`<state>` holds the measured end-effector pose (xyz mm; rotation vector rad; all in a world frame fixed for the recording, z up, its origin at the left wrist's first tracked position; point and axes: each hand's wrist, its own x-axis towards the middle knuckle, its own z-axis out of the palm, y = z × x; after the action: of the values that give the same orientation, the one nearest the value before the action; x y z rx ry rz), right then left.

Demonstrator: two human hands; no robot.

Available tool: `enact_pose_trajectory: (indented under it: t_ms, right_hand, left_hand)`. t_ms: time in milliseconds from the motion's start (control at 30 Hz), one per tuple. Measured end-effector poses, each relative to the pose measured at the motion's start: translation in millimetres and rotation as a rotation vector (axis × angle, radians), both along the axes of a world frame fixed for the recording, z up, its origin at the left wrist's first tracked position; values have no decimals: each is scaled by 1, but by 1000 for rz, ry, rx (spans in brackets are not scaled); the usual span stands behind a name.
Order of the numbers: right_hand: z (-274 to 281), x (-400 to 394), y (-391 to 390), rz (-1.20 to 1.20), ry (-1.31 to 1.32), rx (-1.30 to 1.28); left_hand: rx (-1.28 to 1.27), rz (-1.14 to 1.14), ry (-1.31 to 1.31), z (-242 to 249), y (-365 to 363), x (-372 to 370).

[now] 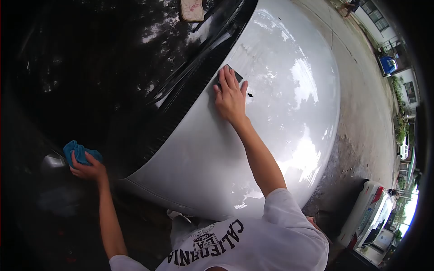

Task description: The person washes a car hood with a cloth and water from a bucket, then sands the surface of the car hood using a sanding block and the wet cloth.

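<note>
My left hand (pixel 89 170) is closed around a bunched blue cloth (pixel 81 153) at the left, near the dark side of the car. On the silver car hood (pixel 194 149), my right hand (pixel 230 99) presses a dark flat pad (pixel 235 76) against the paint, close to the windshield edge. The palm and fingers hide most of the pad. Just right of that hand, a small black spot (pixel 250 95) shows on the hood. Bright reflections cover the hood's right side.
Wiper arms (pixel 181 77) lie along the base of the dark windshield (pixel 104 67). A pale, stained rectangular item (pixel 192 11) rests at the top. Beyond the hood runs a concrete road (pixel 361 117), with a parked white car (pixel 364 217) and a blue vehicle (pixel 388 65).
</note>
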<state>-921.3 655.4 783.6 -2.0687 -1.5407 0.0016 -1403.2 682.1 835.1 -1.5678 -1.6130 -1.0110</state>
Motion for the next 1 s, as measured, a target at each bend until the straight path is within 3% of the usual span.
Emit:
enact_pose_trajectory:
  t_ms: [233,367,500,700,800,900,1000]
  right_hand:
    - [15,88,80,-101,54,-19]
    - [5,83,50,-27,16,6]
    - [11,150,138,-152,105,-17]
    - [3,125,102,-114,72,-31]
    - [18,177,146,-120,223,-91]
    - [20,208,189,-164,157,-179]
    - [13,187,177,-197,76,-166]
  left_hand:
    - [-19,7,-17,-1,-5,2]
    - [55,6,23,-3,-1,10]
    - [-14,-5,-1,3,-6,7]
    - [-3,28,-18,-1,-4,12]
    - [-101,92,-42,6,-10,14]
    - [-64,47,10,3,-9,8]
    - [-69,35,-24,2,-10,6]
